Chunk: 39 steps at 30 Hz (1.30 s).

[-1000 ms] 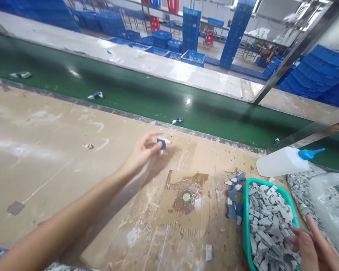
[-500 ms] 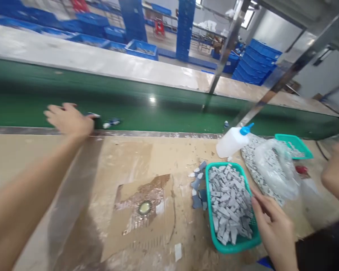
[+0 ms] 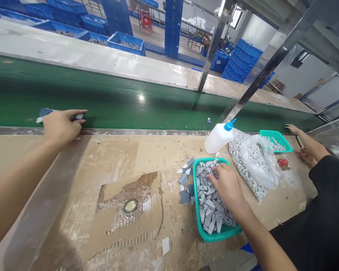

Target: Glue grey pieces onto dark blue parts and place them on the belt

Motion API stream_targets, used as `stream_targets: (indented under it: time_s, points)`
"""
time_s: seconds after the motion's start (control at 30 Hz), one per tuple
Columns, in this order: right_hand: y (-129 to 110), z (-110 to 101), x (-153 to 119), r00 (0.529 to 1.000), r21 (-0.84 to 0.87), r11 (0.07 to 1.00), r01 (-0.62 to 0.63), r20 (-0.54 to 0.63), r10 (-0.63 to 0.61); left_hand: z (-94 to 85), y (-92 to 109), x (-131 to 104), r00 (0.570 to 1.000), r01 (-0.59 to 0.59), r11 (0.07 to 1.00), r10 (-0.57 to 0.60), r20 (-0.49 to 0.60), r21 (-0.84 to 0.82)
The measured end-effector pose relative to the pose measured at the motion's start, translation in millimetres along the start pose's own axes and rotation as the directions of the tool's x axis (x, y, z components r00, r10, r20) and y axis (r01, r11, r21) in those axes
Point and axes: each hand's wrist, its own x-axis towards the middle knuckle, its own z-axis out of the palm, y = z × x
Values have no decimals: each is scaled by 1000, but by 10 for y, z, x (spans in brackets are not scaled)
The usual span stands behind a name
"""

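My left hand (image 3: 60, 126) is over the near edge of the green conveyor belt (image 3: 115, 109), thumb and forefinger closed around a small blue-grey and white piece (image 3: 78, 117). Another blue-grey and white piece (image 3: 45, 112) lies on the belt just behind that hand. My right hand (image 3: 228, 186) reaches into a green basket (image 3: 198, 210) heaped with small grey block-like pieces (image 3: 211, 209). Its thumb and fingertips pinch at one grey piece near the top of the heap. Several blue-grey pieces with white tips (image 3: 184, 178) lie left of the basket.
A white squeeze bottle (image 3: 218, 138) stands behind the basket. Beside it are a plastic bag of grey pieces (image 3: 247, 165) and a smaller green tray (image 3: 277, 148). Cardboard (image 3: 147, 222) with a wet, round spot lies in front. A co-worker's hand (image 3: 293, 130) is at the right.
My right hand has moved from the basket's right rim onto the grey pieces inside. My left hand has closed on a piece from the belt. The view has shifted right.
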Motion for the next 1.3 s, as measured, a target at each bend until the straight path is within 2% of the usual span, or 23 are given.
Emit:
stream_targets:
  time_s: [0.07, 0.1, 0.13, 0.2, 0.27, 0.3, 0.37, 0.4, 0.47, 0.57, 0.67, 0.73, 0.8, 0.87, 0.93, 0.97, 1.03, 1.1, 1.13, 1.2, 1.3]
  points:
    - [14, -11, -4, 1000, 57, 998, -13, 0, 13, -95, 71, -93, 992, 100, 963, -117, -52, -250]
    - [19, -35, -17, 1000, 91, 996, -19, 2, 19, -141, 111, -166, 982, 153, 895, -185, -36, -419]
    - [21, -70, -34, 1000, 121, 992, -21, 5, 21, -186, 148, -261, 971, 209, 793, -236, 27, -572]
    - [0, -165, -80, 998, 259, 965, -50, 35, 42, -268, 189, -514, 940, 340, 574, -205, 271, -745]
    - [-65, -276, -137, 985, 513, 844, -158, 142, 98, -324, 168, -829, 850, 508, 448, -126, 511, -736]
    - [-118, -329, -170, 967, 636, 733, -242, 224, 125, -337, 135, -998, 788, 588, 407, -93, 609, -698]
    - [-259, -408, -247, 914, 782, 480, -399, 383, 135, -329, 49, -1335, 674, 714, 311, -64, 736, -628]
    - [-342, -426, -294, 890, 801, 396, -450, 439, 124, -314, 6, -1494, 632, 758, 259, -63, 772, -599]
    - [-516, -411, -403, 856, 810, 291, -508, 511, 73, -279, -60, -1772, 581, 805, 181, -41, 813, -565]
    - [-756, -283, -585, 843, 822, 238, -517, 537, -22, -248, -104, -2047, 547, 824, 144, 44, 836, -547]
    - [-945, -124, -721, 892, 872, 266, -411, 445, -80, -237, -147, -2146, 529, 825, 127, 174, 831, -551]
    - [-1040, -48, -760, 901, 890, 311, -334, 399, -172, -227, -202, -2152, 530, 820, 104, 231, 816, -563]
    - [-1110, 2, -764, 860, 891, 329, -313, 413, -300, -209, -269, -2143, 535, 815, 88, 264, 802, -573]
    - [-1157, 45, -744, 778, 875, 316, -365, 474, -412, -187, -332, -2133, 538, 814, 79, 273, 797, -576]
    - [-1190, 104, -706, 719, 845, 332, -420, 533, -446, -160, -384, -2125, 536, 817, 66, 280, 796, -573]
    - [-1204, 143, -682, 715, 837, 373, -401, 540, -444, -146, -404, -2121, 540, 816, 55, 281, 793, -575]
    - [-1227, 238, -629, 788, 826, 518, -222, 465, -404, -121, -439, -2107, 563, 806, 19, 285, 776, -592]
    - [-1248, 344, -580, 870, 742, 671, 5, 328, -369, -105, -470, -2082, 597, 784, -20, 299, 745, -620]
    - [-1258, 395, -561, 894, 683, 726, 83, 271, -358, -104, -486, -2065, 616, 770, -41, 304, 727, -636]
    - [-1280, 486, -537, 905, 602, 783, 155, 231, -356, -113, -517, -2026, 655, 742, -83, 306, 691, -666]
    - [-1331, 587, -530, 870, 549, 803, 233, 251, -424, -147, -559, -1970, 707, 699, -130, 269, 653, -703]
